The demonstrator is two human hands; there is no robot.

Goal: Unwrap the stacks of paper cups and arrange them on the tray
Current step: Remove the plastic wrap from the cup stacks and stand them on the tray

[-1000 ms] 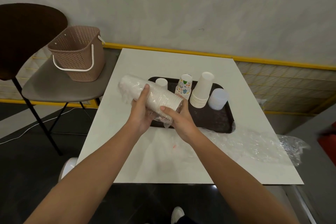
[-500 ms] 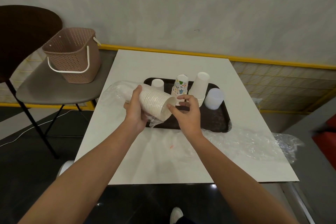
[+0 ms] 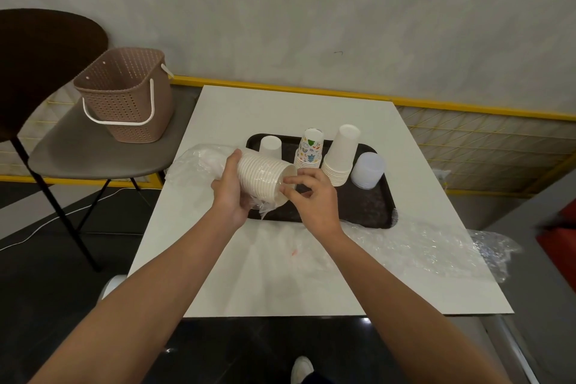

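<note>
back row of the tray [image 3: 367,212] is crowded: small cup [image 3: 270,146], patterned stack [image 3: 310,150], white stack [image 3: 341,153] and clear stack [image 3: 367,170], standing close, narrow gaps only. the tray's front right lies bare, open from above. near-left corner is blocked: left hand [image 3: 230,190] grips the held stack [image 3: 265,178] sideways there, right hand [image 3: 311,196] pinching at its mouth. far table [image 3: 280,109] behind the tray is open. loose wrap [image 3: 420,237] sprawls over the near-right table, and more wrap bunches left of the hands.
</note>
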